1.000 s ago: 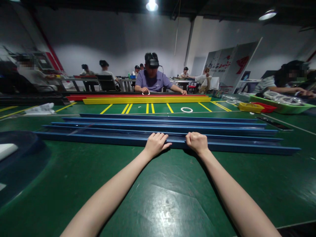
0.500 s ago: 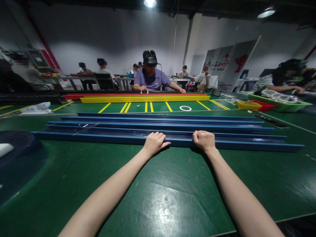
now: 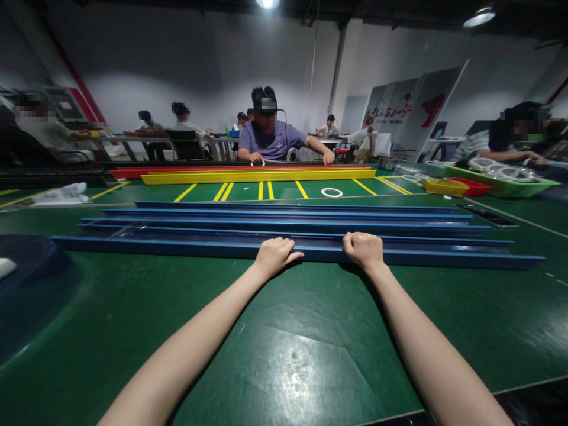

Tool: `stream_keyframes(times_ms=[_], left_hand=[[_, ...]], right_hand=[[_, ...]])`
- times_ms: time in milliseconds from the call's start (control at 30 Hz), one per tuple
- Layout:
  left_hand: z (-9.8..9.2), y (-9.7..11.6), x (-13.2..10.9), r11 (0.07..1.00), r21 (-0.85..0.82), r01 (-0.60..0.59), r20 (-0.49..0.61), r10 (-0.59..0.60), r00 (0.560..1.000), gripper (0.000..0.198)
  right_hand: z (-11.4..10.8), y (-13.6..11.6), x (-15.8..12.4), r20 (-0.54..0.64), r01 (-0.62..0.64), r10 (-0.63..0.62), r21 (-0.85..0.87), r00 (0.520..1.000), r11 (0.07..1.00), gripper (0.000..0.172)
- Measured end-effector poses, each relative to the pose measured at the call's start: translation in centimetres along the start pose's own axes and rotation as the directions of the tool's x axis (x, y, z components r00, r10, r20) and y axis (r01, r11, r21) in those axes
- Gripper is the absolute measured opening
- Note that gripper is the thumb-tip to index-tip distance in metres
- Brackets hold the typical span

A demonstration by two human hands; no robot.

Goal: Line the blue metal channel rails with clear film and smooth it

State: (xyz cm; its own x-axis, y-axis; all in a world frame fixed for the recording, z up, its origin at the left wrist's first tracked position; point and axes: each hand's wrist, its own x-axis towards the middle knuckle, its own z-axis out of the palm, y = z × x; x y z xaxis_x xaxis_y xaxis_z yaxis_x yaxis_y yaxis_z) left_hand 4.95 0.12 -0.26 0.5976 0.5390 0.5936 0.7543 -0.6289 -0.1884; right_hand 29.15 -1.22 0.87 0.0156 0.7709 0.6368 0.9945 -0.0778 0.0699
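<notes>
A long blue plastic channel (image 3: 155, 246) with raised side walls lies crosswise on the green table (image 3: 284, 355). My left hand (image 3: 273, 257) grips its near wall just left of the middle, fingers curled over the rim and thumb on the near side. Farther right, my right hand (image 3: 366, 249) is closed in a fist over the same wall, its fingertips hidden. Clear shiny film or tape shows inside the channel toward its left end. Directly behind lie more blue channels (image 3: 412, 228), parallel to the held one.
Across the table, yellow (image 3: 261, 177) and red channels lie before a co-worker (image 3: 270, 141). A white ring (image 3: 332, 193) rests on yellow-striped tabletop. At right are a phone (image 3: 488, 215), a yellow tray (image 3: 446, 186) and a green basket (image 3: 510, 187) of rolls. A dark blue rounded object (image 3: 39, 284) stands left.
The view has shifted slightly, so the table and hands appear a little farther left. Both hands keep the same hold on the blue channel.
</notes>
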Motion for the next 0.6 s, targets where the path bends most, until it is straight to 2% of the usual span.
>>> stream_keyframes(times_ms=[333, 600], left_hand=[[0.0, -0.1, 0.1, 1.0, -0.021, 0.012, 0.018, -0.012, 1.0, 0.043], [-0.3, -0.2, 0.6, 0.997, -0.059, 0.059, 0.062, -0.056, 0.997, 0.046]], right_hand=[[-0.3, -0.2, 0.1, 0.042, -0.012, 0.013, -0.015, 0.999, 1.0, 0.044], [-1.1, -0.2, 0.5, 0.207, 0.02, -0.017, -0.011, 0.978, 1.0, 0.045]])
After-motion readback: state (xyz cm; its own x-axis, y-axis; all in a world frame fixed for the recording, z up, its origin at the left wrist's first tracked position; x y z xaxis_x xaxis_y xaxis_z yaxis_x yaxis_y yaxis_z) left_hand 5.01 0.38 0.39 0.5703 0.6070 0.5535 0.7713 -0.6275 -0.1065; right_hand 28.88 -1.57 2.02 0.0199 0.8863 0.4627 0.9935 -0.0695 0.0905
